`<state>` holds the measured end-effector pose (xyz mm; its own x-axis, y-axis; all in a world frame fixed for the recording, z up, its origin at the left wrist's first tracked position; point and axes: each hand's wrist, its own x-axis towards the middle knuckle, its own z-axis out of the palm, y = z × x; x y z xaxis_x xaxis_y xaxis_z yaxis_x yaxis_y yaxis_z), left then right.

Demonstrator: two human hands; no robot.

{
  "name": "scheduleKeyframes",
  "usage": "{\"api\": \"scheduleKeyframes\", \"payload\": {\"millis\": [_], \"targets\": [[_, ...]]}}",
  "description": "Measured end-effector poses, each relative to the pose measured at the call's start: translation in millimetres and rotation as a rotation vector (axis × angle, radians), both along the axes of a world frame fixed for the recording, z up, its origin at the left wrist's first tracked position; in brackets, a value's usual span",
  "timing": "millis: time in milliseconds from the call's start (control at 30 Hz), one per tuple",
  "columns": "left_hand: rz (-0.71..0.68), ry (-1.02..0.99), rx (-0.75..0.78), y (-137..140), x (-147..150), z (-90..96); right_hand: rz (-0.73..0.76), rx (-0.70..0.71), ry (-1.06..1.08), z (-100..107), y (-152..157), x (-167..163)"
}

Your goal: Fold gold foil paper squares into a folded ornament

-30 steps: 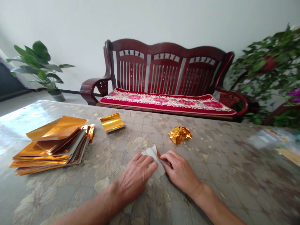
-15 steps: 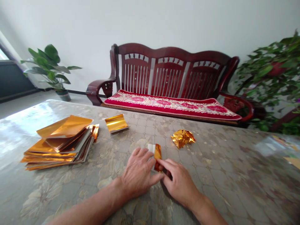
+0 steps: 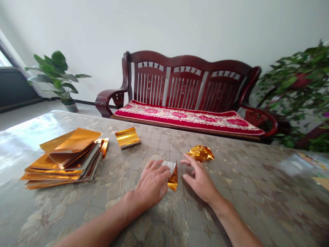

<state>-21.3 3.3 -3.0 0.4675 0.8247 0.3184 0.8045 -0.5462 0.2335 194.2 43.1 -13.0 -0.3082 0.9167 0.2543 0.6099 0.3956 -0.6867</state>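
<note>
A small sheet of gold foil paper (image 3: 173, 178) lies on the table, its pale underside showing at the top and a gold fold along the right and lower part. My left hand (image 3: 154, 180) rests over the sheet's left part, fingers bent and holding it down; the hand hides that side. Just right of the sheet, my right hand (image 3: 202, 180) is open, thumb and fingers apart, with nothing in it. Beyond its fingertips sits a crumpled gold foil piece (image 3: 202, 153).
At the left stands a loose stack of gold foil sheets (image 3: 64, 161). A single curled gold sheet (image 3: 128, 137) lies farther back. Clear plastic packaging (image 3: 303, 164) is at the right edge. Behind the patterned table (image 3: 115, 219) is a wooden bench (image 3: 185, 85), with potted plants either side.
My right hand has let go of the foil paper and moved right, its fingers spreading. The gold fold has lifted a little, and my left hand's thumb has drawn in.
</note>
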Motion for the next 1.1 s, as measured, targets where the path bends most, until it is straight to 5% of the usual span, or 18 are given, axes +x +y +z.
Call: {"api": "scheduleKeyframes", "payload": {"millis": [267, 633, 833, 1100], "targets": [[-0.103, 0.020, -0.046, 3, 1, 0.0, 0.192, -0.006, 0.009, -5, 7, -2], [0.021, 0.029, -0.061, 1, -6, 9.9, -0.105, 0.080, -0.141, -5, -28, -11], [-0.015, 0.080, -0.100, -13, -15, 13.2, -0.018, 0.139, -0.185, 3, -45, -13], [0.120, -0.148, -0.198, -23, -22, 4.0, 0.026, 0.118, -0.177, 6, -38, -14]]}}
